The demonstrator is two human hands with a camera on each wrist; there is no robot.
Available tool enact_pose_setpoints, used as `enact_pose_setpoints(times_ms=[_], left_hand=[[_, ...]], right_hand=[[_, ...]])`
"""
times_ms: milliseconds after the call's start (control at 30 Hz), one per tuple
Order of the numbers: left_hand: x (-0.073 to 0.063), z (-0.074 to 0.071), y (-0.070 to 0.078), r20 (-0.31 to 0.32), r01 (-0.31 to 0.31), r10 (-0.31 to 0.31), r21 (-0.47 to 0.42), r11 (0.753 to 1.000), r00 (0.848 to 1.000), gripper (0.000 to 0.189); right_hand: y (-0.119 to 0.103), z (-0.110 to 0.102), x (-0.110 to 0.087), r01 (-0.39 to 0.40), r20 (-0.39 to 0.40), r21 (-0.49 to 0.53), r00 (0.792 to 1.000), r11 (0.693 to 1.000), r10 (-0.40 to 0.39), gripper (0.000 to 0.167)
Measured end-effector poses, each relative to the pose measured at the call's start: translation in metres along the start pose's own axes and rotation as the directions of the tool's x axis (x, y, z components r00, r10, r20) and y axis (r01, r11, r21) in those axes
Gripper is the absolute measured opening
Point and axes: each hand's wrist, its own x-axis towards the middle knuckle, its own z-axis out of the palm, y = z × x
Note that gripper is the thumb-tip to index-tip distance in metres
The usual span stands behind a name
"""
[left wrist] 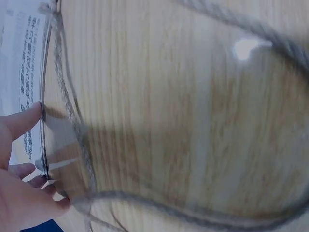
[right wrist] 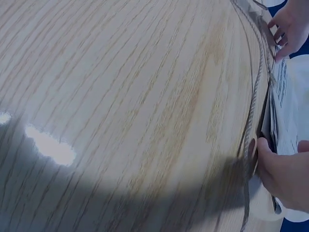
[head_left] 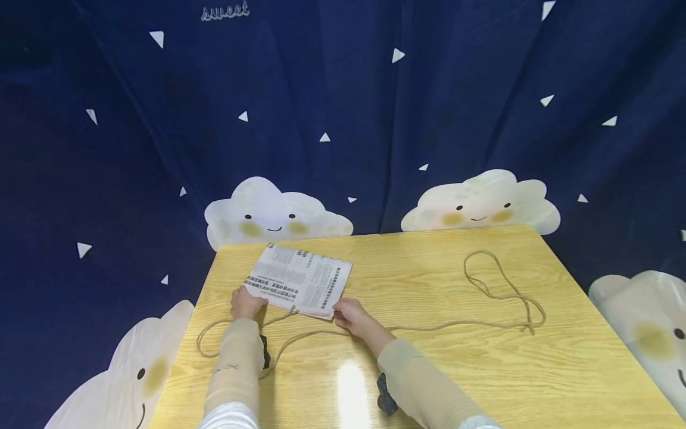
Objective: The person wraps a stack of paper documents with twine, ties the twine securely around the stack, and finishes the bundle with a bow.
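Two pale sleeves (head_left: pixel 429 381) are closest to me, with a small black thing (head_left: pixel 386 396) under my right wrist and white cloth (head_left: pixel 229 415) further up the arms. They reach over a yellow wooden tabletop (head_left: pixel 455 375). Near its far left corner is a folded newspaper (head_left: pixel 305 280), with one end by the far edge. My left hand (head_left: pixel 248 304) holds the paper's near left corner, thumb on one side and the other fingers bent around it. My right hand (head_left: pixel 354 316) pinches the near right corner. A thin brown rope (head_left: pixel 445 325) starts at the paper's near edge, loops toward the tabletop's left edge, goes under my left arm, then runs past my right hand to a big loop nearer the right edge. I can't quite tell if the rope's end sits on the paper or just against it. Behind the far edge hangs a dark blue curtain (head_left: pixel 321 71) with smiling white clouds (head_left: pixel 268 211).
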Motion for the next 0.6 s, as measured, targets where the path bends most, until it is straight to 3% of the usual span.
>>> enact_pose_setpoints(times_ms=[167,300,400,433,533,600], left_hand=[[0.001,0.004,0.008,0.008,0.004,-0.004,-0.088,0.996,1.000,0.064],[-0.002,0.007,0.018,0.019,0.015,-0.014,-0.094,0.995,1.000,0.052],[-0.004,0.010,0.025,0.013,-0.001,0.002,-0.082,0.997,1.000,0.036],[-0.005,0.011,0.027,0.011,-0.004,0.005,-0.086,0.996,1.000,0.031],[-0.003,0.014,0.030,0.014,-0.002,0.004,-0.107,0.994,1.000,0.022],[0.002,0.018,0.031,0.039,0.034,-0.029,-0.144,0.989,0.999,0.018]], right_hand=[[0.022,-0.010,0.033,0.004,-0.074,0.041,0.997,0.999,-0.001,0.038],[0.038,-0.027,0.053,0.069,-0.073,0.113,0.995,0.991,-0.061,0.032],[0.033,-0.034,0.047,0.076,-0.110,0.151,0.992,0.986,-0.060,0.036],[0.025,-0.034,0.037,0.048,-0.149,0.146,0.989,0.988,-0.026,0.041],[0.016,-0.040,0.022,0.050,-0.148,0.198,0.989,0.979,-0.021,0.047],[0.011,-0.045,0.016,0.046,-0.140,0.228,0.990,0.973,-0.015,0.050]])
